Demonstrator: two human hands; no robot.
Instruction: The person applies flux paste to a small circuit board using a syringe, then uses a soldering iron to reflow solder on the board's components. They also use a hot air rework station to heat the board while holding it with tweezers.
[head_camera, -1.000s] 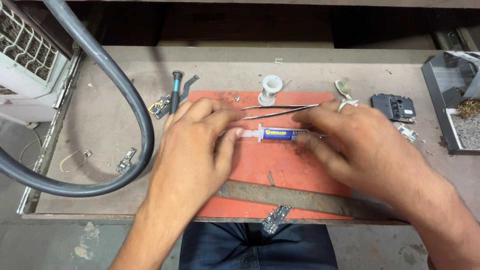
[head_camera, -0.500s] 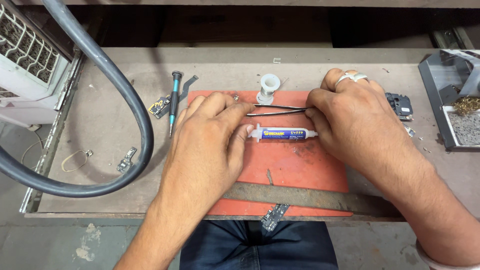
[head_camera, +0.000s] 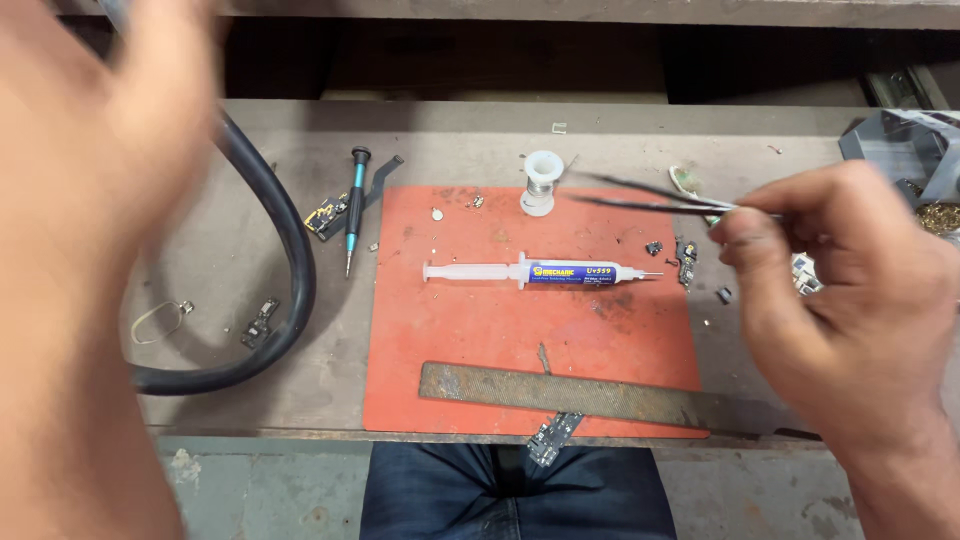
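**Both hands off the mat; tweezers lifted, syringe left lying alone**

At the far left the left hand (head_camera: 95, 210) has come up off the bench and now fills that side of the view as a blur close to the camera. Half a second ago it lay flat over the orange mat; now it holds nothing that can be made out, and whether its fingers are spread or curled I cannot tell through the blur.

Behind it, the thick black rubber hose (head_camera: 285, 270) loops across the grey worktop. Just beside it lies a slim screwdriver with a teal shaft and black cap (head_camera: 353, 205), next to a small circuit board with a dark ribbon (head_camera: 330, 212).

The flat orange rectangular work mat (head_camera: 470, 370) is now uncovered. On its middle rests the clear plastic syringe with a blue label (head_camera: 540, 272), needle pointing right, touched by neither hand and apparently unmoved. A small white spool of solder wire (head_camera: 541, 182) stands at the mat's top edge, and a long rusty flat metal file (head_camera: 590, 395) lies along its lower edge.

To the right, the right hand (head_camera: 850, 300) has drawn back from the mat and is raised, thumb and fingers pinched together on the thin dark metal tweezers (head_camera: 650, 195), whose tips point left toward the spool, above the bench. Small dark electronic parts (head_camera: 685, 258) sit at the mat's right edge, just below the tweezers.

With the tweezers in hand and the mat bared, fine work on those parts looks ready to start.
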